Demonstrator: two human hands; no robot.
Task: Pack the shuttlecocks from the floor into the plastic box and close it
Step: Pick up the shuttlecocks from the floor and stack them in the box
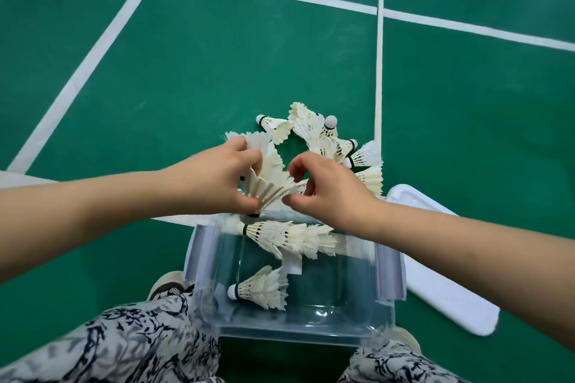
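1. Closest in: knees in patterned trousers point(130, 342) on either side, and a shoe point(166, 284) just beside the box's near left corner.
2. Between the knees, standing on the green floor point(186, 71): clear plastic box point(389, 274), open at the top.
3. Inside it, toward the left wall: single shuttlecock point(261, 289) on its side, cork pointing left.
4. At the box's far wall: nested row of shuttlecocks point(292, 235), cork end left, feathers right; on the rim or just inside it, cannot tell which.
5. Flat on the floor just right of the box: white lid point(441, 283), partly hidden under the right forearm.
6. Above the far rim: left hand point(214, 177), fingers curled round the held shuttlecocks point(270, 186), thumb near the cork end, feathers fanned toward the other hand.
7. Opposite: right hand point(333, 190), fingers bent, thumb and fingertips pinching the feather rim of the same bunch.
8. Beyond both hands, on the floor: loose ring of scattered shuttlecocks point(323, 134), its right side just beside a white court line point(379, 71).
9. Farthest: more white lines crossing the green.
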